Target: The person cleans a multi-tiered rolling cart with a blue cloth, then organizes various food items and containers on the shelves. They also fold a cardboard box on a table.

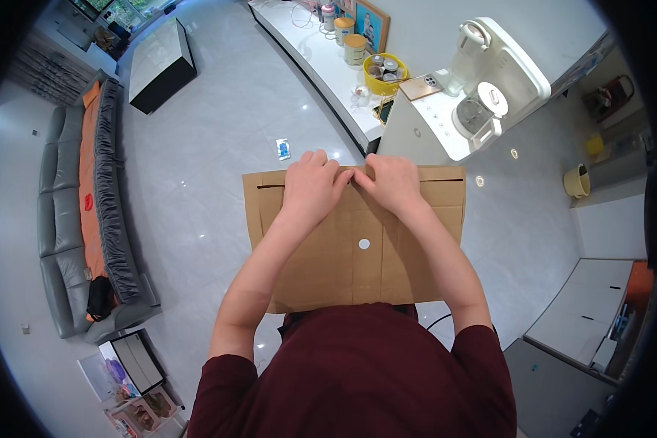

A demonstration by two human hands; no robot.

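A brown cardboard sheet (328,270) with fold lines, narrow dark slots near its far edge and a round white spot lies in front of my body. My left hand (312,184) grips its far edge left of the middle, fingers curled over it. Just to the right, my right hand (391,182) holds the same edge, its fingers bent over the far side. Both thumbs point toward each other and nearly meet at the centre. The fingertips beyond the edge are partly hidden.
Ahead on the floor lies a small blue-and-white packet (282,149). A white counter (310,55) carries tins and a yellow basket (385,73). Beside it stands a water dispenser (515,66) with a glass kettle (474,115). A grey sofa (62,212) runs along the left.
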